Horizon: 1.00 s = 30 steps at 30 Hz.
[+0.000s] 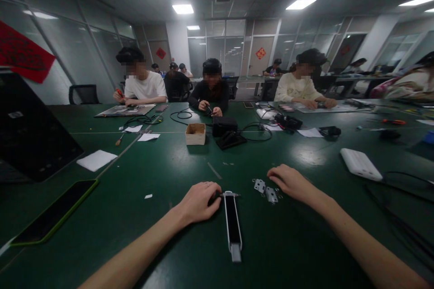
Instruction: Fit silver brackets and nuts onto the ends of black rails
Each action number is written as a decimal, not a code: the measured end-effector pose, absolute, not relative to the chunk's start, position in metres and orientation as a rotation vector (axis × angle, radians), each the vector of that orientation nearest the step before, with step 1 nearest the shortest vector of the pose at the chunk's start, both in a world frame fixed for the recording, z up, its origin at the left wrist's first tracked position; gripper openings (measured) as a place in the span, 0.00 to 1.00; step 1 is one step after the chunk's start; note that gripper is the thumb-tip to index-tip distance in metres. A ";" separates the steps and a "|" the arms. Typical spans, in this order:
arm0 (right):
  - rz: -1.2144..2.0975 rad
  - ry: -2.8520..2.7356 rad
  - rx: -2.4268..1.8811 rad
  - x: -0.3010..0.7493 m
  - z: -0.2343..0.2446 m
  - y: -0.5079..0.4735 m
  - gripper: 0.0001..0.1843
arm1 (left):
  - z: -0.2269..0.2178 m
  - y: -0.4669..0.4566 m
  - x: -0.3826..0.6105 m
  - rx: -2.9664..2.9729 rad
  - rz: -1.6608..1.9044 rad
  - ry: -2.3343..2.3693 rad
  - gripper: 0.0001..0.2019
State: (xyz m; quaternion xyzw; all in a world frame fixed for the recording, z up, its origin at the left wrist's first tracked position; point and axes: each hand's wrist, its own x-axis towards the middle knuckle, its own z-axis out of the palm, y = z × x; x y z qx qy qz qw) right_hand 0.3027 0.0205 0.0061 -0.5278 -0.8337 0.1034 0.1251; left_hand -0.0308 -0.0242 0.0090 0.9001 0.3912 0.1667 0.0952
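Observation:
My left hand (202, 202) rests on the table with its fingers curled round the dark handle of what looks like a screwdriver (233, 195). Its thin metal shaft points right, across the top end of a long narrow piece (233, 221) with a black face, a white rim and a grey tab at the near end. Two small grey metal plates (259, 185) with holes lie to the right, among several tiny bits. Over their right edge hovers or rests my right hand (288, 181), fingers loosely bent and apart; I see nothing held in it.
A phone in a green case (54, 212) and a black monitor (30, 126) stand at left. Ahead are a small open box (195, 134) and a black device (224, 126) with cables. A white power bank (361, 164) lies at right. Several people work across the table.

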 end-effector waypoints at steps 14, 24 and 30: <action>0.144 -2.314 -1.407 0.296 0.011 0.016 0.13 | 0.013 -0.025 -0.029 2.670 0.494 1.172 0.07; 0.303 -2.297 -1.092 0.227 0.008 -0.023 0.11 | 0.010 -0.023 -0.029 2.707 0.494 1.198 0.05; 0.370 -2.319 -1.065 0.207 0.001 -0.031 0.10 | 0.013 -0.024 -0.028 2.704 0.467 1.201 0.05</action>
